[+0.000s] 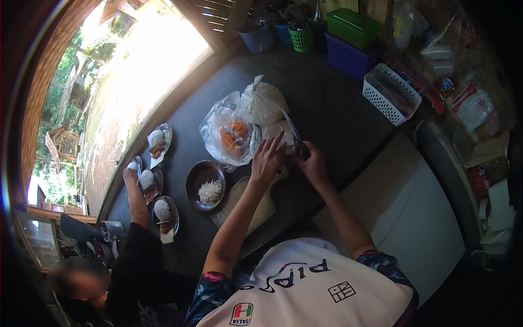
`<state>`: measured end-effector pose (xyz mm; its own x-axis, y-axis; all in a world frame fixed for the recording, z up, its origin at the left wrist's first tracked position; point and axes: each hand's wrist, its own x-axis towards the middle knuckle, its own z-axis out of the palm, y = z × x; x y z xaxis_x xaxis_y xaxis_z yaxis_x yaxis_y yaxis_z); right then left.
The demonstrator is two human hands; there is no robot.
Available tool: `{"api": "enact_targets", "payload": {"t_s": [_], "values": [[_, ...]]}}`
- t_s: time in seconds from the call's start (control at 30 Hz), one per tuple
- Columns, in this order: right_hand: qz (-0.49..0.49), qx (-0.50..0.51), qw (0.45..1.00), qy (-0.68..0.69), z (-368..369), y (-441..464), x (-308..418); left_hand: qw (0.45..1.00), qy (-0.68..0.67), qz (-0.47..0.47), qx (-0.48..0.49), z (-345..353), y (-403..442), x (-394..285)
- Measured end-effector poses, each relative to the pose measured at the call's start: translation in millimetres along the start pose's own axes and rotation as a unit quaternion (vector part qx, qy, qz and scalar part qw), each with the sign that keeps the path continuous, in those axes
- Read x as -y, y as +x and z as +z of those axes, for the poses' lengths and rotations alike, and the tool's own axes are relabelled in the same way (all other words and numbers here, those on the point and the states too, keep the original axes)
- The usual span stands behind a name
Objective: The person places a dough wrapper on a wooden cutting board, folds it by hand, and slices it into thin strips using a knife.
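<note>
My right hand [310, 162] is closed round the dark handle of a pair of scissors [295, 134], whose blades point away from me. My left hand [268, 159] lies beside them, fingers stretched out over pale paper [274, 131]. Just past my left hand is an open clear plastic bag [210, 128] with orange shredded food [233, 137]. A knotted white bag [262, 101] stands behind the paper. A bowl [192, 188] of white shreds [210, 192] sits left of a cutting board [245, 210].
Several plates with white mounds [162, 210] stand along the left edge, where a co-worker's hand [130, 174] touches one. A white basket [391, 94], a green box [354, 27] and utensil cups [300, 40] line the back and right.
</note>
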<state>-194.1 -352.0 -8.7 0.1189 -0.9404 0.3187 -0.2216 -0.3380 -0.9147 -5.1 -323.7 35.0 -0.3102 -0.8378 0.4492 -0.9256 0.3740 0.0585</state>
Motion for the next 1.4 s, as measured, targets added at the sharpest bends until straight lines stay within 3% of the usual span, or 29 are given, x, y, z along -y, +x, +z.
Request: {"api": "enact_targets", "payload": {"t_s": [0.53, 0.9, 1.03, 1.4], "values": [[-0.04, -0.012, 0.999, -0.019, 1.4, 1.0, 4.3, 0.999, 0.02, 0.012, -0.03, 1.6, -13.1, -4.2], [-0.082, 0.018, 0.995, -0.047, 3.0, 3.7, -2.4, 0.993, -0.046, -0.061, -0.087, -2.3, -33.9, -25.1], [-0.041, 0.035, 0.997, -0.051, 1.9, 5.7, -3.8, 0.989, -0.046, -0.086, -0.114, -6.5, -34.7, -39.1], [-0.064, 0.003, 0.99, -0.129, 18.8, 21.9, -27.4, 0.967, -0.117, -0.141, -0.179, -24.5, -55.3, -55.9]]}}
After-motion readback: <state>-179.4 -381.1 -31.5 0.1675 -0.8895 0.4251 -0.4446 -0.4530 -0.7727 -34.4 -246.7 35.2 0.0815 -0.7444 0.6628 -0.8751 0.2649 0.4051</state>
